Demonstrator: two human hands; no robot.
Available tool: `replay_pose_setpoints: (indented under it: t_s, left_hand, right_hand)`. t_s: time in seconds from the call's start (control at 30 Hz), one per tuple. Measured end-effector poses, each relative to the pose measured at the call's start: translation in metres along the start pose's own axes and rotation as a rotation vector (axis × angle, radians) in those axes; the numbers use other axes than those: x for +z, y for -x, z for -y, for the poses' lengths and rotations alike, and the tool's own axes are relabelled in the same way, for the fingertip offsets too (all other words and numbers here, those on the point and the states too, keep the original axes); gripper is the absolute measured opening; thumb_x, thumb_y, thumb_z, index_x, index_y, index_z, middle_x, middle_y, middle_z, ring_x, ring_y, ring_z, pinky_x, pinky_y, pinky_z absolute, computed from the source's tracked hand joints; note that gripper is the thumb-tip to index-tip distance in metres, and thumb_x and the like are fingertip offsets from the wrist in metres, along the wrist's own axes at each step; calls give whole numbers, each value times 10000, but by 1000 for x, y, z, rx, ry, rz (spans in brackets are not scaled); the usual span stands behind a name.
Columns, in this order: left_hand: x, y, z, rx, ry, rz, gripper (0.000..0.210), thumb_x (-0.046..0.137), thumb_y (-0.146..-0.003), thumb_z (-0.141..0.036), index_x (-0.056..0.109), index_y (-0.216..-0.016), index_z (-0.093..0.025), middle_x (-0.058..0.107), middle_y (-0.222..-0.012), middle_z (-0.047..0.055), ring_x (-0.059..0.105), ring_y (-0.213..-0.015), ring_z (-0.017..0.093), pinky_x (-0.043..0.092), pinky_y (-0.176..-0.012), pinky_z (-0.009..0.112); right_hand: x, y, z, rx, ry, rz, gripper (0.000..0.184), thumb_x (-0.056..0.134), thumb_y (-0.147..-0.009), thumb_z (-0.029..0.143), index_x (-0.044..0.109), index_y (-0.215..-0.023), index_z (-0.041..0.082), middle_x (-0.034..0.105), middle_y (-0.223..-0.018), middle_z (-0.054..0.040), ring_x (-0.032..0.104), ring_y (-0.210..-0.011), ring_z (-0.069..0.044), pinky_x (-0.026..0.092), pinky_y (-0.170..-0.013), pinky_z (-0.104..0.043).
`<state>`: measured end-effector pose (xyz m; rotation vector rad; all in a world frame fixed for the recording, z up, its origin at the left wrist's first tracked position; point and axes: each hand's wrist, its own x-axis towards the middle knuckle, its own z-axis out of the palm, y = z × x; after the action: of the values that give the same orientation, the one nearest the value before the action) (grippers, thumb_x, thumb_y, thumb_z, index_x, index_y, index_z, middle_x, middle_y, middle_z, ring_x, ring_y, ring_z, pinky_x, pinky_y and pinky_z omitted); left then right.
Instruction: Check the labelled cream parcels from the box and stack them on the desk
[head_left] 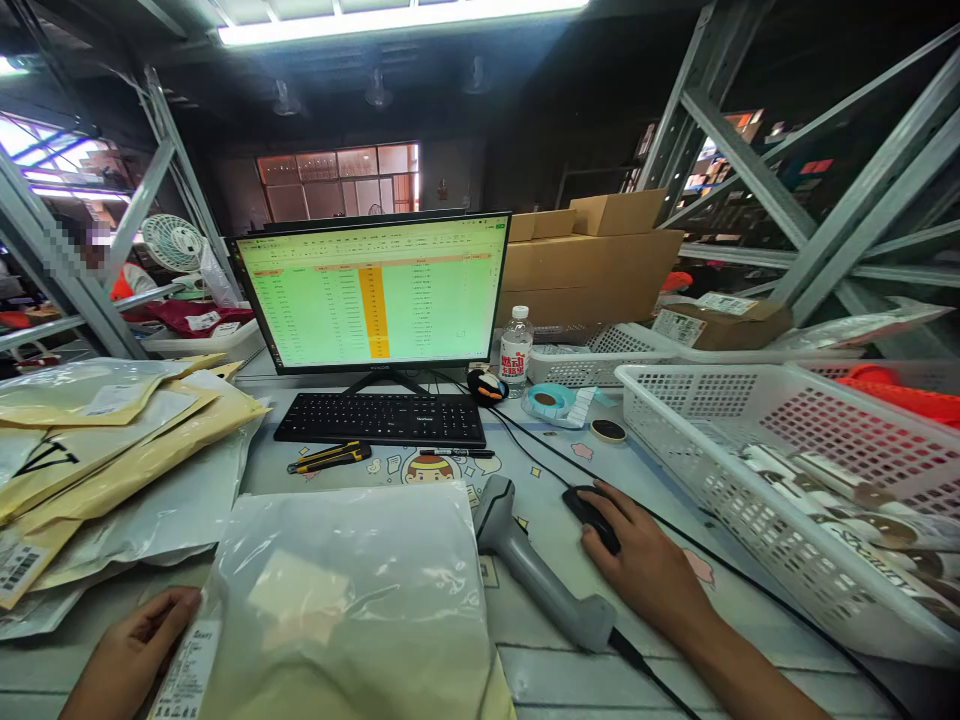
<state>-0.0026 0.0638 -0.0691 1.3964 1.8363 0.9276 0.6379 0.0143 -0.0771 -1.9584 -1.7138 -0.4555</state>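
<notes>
My left hand [142, 650] pinches the left edge of a clear plastic mailer bag [360, 580], beside its white printed label [187, 665]. Pale contents show through the plastic. My right hand [637, 555] is wrapped over a black computer mouse [592, 517] on the patterned desk mat. Between the bag and that hand lies a grey barcode scanner [544, 575], its cable running toward the front edge. Behind the bag stands a monitor [375, 300] showing a spreadsheet with one orange column. A black keyboard [382, 418] sits below the screen.
Stacked yellow and white mailers [127, 470] cover the left side. A white perforated basket [720, 510] holding rolled items stands at right. A yellow utility knife [330, 457], a black marker [457, 453], a bottle [516, 350] and a blue label roll [549, 400] lie or stand around the keyboard.
</notes>
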Motion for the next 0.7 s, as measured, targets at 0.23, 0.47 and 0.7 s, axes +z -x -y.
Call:
replay_pose_setpoints:
  t_s: [0.23,0.47,0.7]
  left_hand:
    - [4,13,-16,38,-53,-58,542,683,-704,-716,754,-832,-194,746,-769,55,693,-725,254,544,-620,288]
    - [27,32,-142,741,-251,-265,275,587,-949,-438,707,-933,-190,707,-827,13,644,-718,169,508,-715,282]
    - [196,-34,-296,1095,-848,341,440,619,-996,-432,667,-1350,-176,628,-1309,139,554,-1241,321,443,-1066,445]
  right_hand:
    - [-6,-2,3,-18,-9,40,479,407,-1006,475,673,-1309,216,592,-1462,-80,666,-1180,-323,640,-885,-490]
    - [-9,-3,11,-22,-47,27,452,456,-984,429,667,-1300,184,585,-1455,-119,641,-1213,-348,594,-1002,-544]
    - [-11,-2,15,-29,-43,11,422,473,-974,379,673,-1290,182,591,-1442,-127,631,-1232,-335,590,-1009,-499]
